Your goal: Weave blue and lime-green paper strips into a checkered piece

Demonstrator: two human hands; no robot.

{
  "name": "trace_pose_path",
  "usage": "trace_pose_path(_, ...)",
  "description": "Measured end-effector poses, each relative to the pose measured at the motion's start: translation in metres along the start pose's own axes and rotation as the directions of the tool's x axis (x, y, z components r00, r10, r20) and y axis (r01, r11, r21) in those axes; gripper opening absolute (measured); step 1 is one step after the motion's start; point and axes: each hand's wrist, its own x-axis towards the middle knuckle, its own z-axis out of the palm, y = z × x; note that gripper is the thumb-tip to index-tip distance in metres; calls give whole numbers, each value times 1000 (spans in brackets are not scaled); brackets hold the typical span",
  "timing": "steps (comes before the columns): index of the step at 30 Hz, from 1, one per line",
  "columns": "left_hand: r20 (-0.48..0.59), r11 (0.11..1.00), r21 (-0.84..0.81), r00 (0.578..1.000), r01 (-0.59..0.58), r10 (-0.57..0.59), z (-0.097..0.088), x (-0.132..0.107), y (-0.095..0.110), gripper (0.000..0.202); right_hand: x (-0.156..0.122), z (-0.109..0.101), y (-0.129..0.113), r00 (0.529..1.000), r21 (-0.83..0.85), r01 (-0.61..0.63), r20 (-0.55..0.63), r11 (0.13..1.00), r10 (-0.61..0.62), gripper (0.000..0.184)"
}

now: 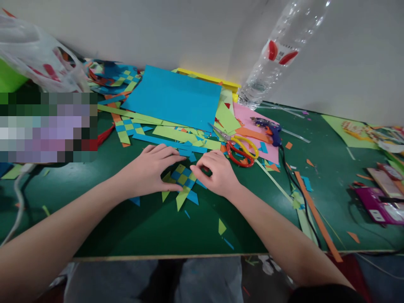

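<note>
A woven piece of blue and green paper strips (pixel 182 177) lies on the table between my hands, its pointed ends sticking out towards me. My left hand (pixel 151 168) is at its left side, thumb and fingers apart, the thumb tip at or just over its edge. On the other side, my right hand (pixel 217 171) has its fingers curled and the thumb close to the index finger. Whether anything small sits in that pinch is hidden. Just beyond my right hand are scissors (pixel 243 151) with red and yellow handles.
Behind lie a large blue sheet (pixel 176 97), loose strips and a pink sheet (pixel 248 115) with a glue gun (pixel 268 128) on it. A clear plastic bottle (pixel 271 63) stands by the wall. The glue gun's black cable (pixel 292 179) crosses the right side. A purple object (pixel 377 202) lies far right.
</note>
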Motion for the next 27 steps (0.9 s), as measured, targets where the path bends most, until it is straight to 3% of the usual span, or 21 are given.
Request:
trace_pose_path(7, -5, 999, -38, 1000, 9, -9, 3, 0, -3, 72, 1, 0, 3, 994, 62, -95, -42, 994, 98, 44)
trace_pose_path(19, 10, 995, -97, 999, 39, -38, -1, 1, -1, 58, 0, 1, 3, 997, 99, -61, -51, 993, 66, 39)
trace_pose_path(27, 24, 982, -157, 994, 105, -103, 0, 2, -2, 68, 0, 0, 2, 994, 100, -43, -91, 994, 52, 37)
